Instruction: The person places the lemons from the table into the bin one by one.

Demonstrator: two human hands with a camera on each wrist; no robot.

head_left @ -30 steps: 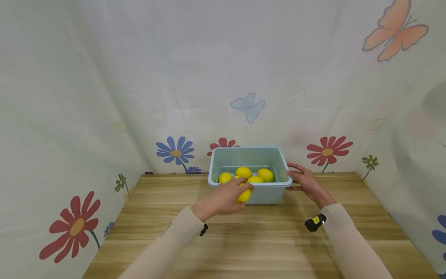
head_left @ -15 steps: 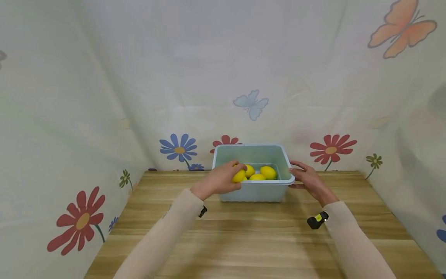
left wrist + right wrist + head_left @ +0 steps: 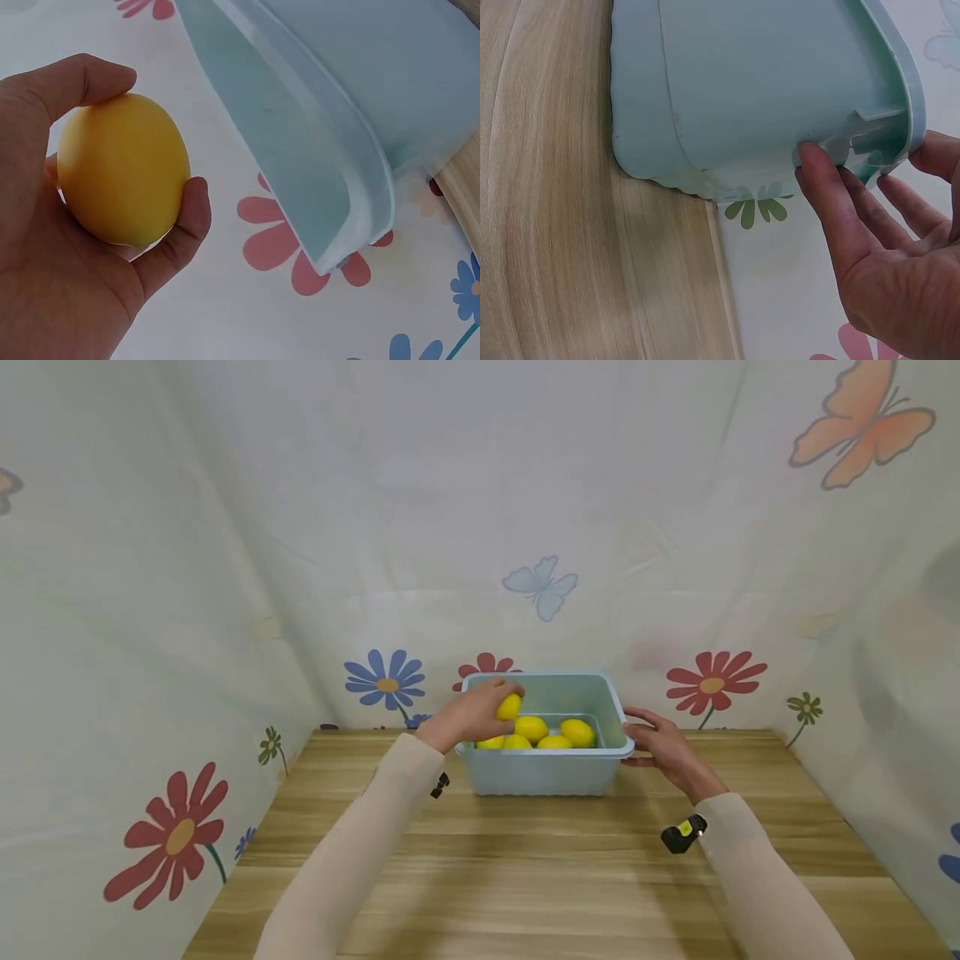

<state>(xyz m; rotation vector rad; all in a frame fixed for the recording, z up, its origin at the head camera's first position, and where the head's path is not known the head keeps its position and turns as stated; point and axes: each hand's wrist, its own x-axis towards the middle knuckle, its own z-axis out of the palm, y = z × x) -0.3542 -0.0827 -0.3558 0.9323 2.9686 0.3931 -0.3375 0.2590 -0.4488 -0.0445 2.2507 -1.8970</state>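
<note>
In the head view, a pale blue-green plastic bin (image 3: 540, 772) stands near the back of the wooden table. Several yellow lemons (image 3: 577, 732) lie inside it. Over the bin's left end, my left hand (image 3: 474, 714) holds another lemon (image 3: 509, 707). The left wrist view shows this lemon (image 3: 124, 169) gripped between thumb and fingers, apart from the bin's rim (image 3: 337, 112). At the opposite end, my right hand (image 3: 663, 747) grips the bin by its rim. In the right wrist view the fingers (image 3: 829, 187) reach under the rim, against the end wall.
The wooden tabletop (image 3: 525, 877) stretches out in front of the bin. A white cloth (image 3: 390, 527) printed with flowers and butterflies hangs close behind it and along both sides. A small black device (image 3: 684, 833) is strapped to the right wrist.
My left hand has carried its lemon up and back, from in front of the bin's front wall to over its left end. The right hand keeps its place on the rim.
</note>
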